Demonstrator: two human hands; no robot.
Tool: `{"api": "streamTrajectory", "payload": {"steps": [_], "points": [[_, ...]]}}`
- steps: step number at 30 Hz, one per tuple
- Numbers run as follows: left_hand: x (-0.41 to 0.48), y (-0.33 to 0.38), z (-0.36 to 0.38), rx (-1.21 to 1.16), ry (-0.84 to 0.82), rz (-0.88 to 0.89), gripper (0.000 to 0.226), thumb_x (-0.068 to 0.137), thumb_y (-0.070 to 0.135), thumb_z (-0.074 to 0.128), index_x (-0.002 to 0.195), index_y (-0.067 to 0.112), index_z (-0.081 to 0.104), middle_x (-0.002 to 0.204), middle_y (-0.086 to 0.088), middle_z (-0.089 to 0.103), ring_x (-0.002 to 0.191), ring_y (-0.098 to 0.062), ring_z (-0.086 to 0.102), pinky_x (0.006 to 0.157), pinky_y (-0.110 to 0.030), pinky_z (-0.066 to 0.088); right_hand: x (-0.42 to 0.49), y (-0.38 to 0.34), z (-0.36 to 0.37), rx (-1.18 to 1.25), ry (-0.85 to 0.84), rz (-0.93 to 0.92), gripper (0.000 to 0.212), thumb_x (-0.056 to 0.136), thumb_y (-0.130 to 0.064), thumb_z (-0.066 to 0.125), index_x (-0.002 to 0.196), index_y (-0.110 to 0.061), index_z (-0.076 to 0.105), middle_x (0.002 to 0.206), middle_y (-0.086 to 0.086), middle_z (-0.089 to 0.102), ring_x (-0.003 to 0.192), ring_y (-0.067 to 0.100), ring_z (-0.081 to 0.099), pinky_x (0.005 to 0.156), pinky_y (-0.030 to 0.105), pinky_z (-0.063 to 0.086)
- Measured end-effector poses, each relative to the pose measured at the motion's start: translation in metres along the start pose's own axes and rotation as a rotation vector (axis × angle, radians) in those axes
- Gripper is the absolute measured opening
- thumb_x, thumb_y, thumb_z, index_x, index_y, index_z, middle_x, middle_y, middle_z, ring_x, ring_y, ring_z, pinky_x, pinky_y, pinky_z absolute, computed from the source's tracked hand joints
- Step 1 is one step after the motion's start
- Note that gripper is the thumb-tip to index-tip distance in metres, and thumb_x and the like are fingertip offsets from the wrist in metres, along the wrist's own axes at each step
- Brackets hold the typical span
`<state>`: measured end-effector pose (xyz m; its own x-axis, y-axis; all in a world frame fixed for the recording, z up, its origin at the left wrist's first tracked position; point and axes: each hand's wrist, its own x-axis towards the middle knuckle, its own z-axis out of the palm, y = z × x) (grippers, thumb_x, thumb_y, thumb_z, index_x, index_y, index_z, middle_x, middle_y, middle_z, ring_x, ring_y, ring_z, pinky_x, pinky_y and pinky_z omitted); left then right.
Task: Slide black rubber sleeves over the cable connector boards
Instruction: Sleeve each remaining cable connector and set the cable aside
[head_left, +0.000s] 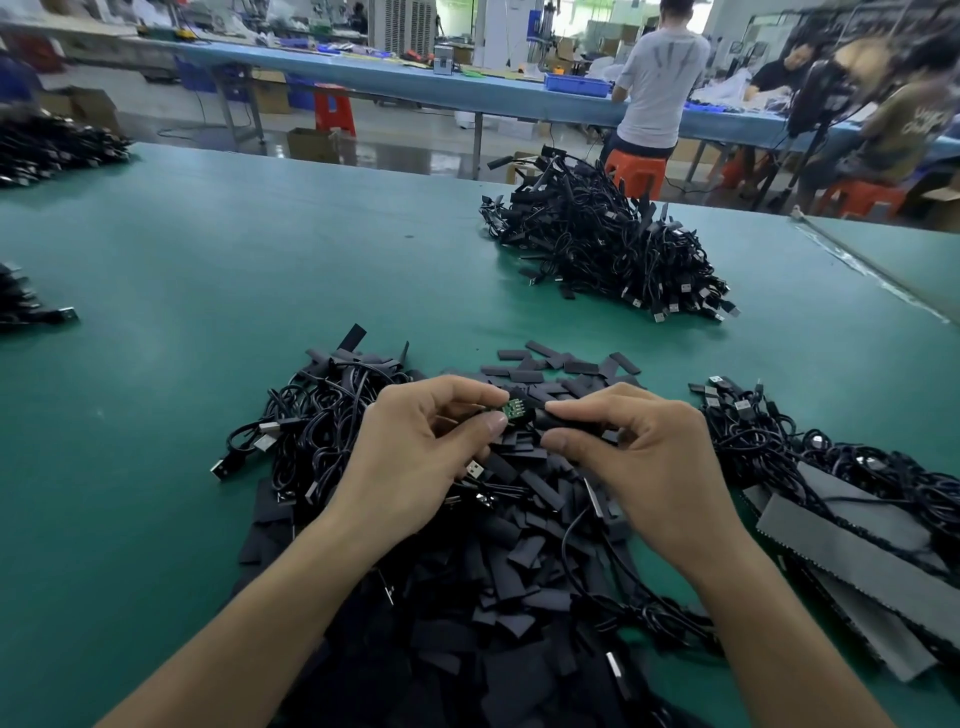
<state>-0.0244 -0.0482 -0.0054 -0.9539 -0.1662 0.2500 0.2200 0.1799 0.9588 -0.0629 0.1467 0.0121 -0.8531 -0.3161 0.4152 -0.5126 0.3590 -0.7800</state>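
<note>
Above a heap of loose sleeves (498, 566), the left hand (415, 457) pinches a small green board (514, 409) while the right hand (644, 462) pinches a black sleeve (569, 420) (seemingly just touching the board's end).

Electronics assembly workshop. A green-matted worktable (234, 249) carries bulk heaps of black cables (597, 249) and cut black sleeves (519, 551). Beyond the worktable's far edge stand a long blue bench (322, 67) bearing a blue parts bin (576, 84), orange plastic stools (636, 171), cardboard boxes (311, 144) on the floor, and other workers (657, 78) at that bench.
</note>
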Motion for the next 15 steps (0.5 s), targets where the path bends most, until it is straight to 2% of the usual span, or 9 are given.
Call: {"api": "streamTrajectory", "payload": {"steps": [2, 5, 9, 12, 15], "points": [[0.0008, -0.0003, -0.0007, 0.001, -0.029, 0.011, 0.019, 0.087, 0.01, 0.075, 0.091, 0.028, 0.077, 0.076, 0.005, 0.074, 0.062, -0.006, 0.066, 0.056, -0.013, 0.047, 0.0003, 0.001, -0.0013, 0.016, -0.002, 0.011, 0.026, 0.071, -0.028, 0.081, 0.096, -0.024, 0.078, 0.087, -0.013, 0.072, 0.085, 0.007, 0.069, 0.078, 0.034, 0.058], [0.0018, -0.0013, -0.0006, 0.027, -0.059, 0.036, 0.02, 0.088, 0.011, 0.075, 0.093, 0.03, 0.078, 0.078, 0.008, 0.075, 0.064, -0.003, 0.064, 0.059, -0.01, 0.046, 0.0008, 0.003, -0.0029, 0.018, -0.002, 0.026, 0.025, 0.069, -0.031, 0.081, 0.094, -0.028, 0.078, 0.086, -0.014, 0.072, 0.082, 0.005, 0.068, 0.073, 0.023, 0.055], [0.0024, -0.0019, -0.001, 0.047, -0.085, 0.053, 0.021, 0.088, 0.015, 0.075, 0.095, 0.034, 0.077, 0.082, 0.011, 0.075, 0.07, 0.0, 0.066, 0.067, -0.013, 0.049, 0.0019, 0.0042, -0.0039, 0.008, -0.022, 0.025, 0.021, 0.071, -0.023, 0.084, 0.091, -0.026, 0.079, 0.079, -0.011, 0.071, 0.07, 0.0, 0.063, 0.065, 0.011, 0.045], [0.0019, -0.0009, -0.0009, 0.047, -0.095, 0.056, 0.019, 0.088, 0.014, 0.075, 0.093, 0.032, 0.078, 0.079, 0.013, 0.074, 0.069, 0.002, 0.065, 0.067, -0.011, 0.048, 0.0023, 0.0033, -0.0056, 0.008, -0.03, 0.015, 0.02, 0.071, -0.016, 0.085, 0.088, -0.024, 0.079, 0.076, -0.01, 0.07, 0.065, -0.003, 0.06, 0.062, 0.006, 0.041], [0.0014, 0.0002, -0.0007, 0.05, -0.106, 0.06, 0.021, 0.088, 0.012, 0.074, 0.091, 0.032, 0.078, 0.077, 0.012, 0.074, 0.068, 0.002, 0.064, 0.067, -0.011, 0.048, 0.0024, 0.0018, -0.008, -0.013, -0.046, 0.015, 0.023, 0.069, -0.019, 0.086, 0.089, -0.026, 0.079, 0.078, -0.011, 0.071, 0.071, -0.003, 0.064, 0.065, 0.007, 0.044]]}}
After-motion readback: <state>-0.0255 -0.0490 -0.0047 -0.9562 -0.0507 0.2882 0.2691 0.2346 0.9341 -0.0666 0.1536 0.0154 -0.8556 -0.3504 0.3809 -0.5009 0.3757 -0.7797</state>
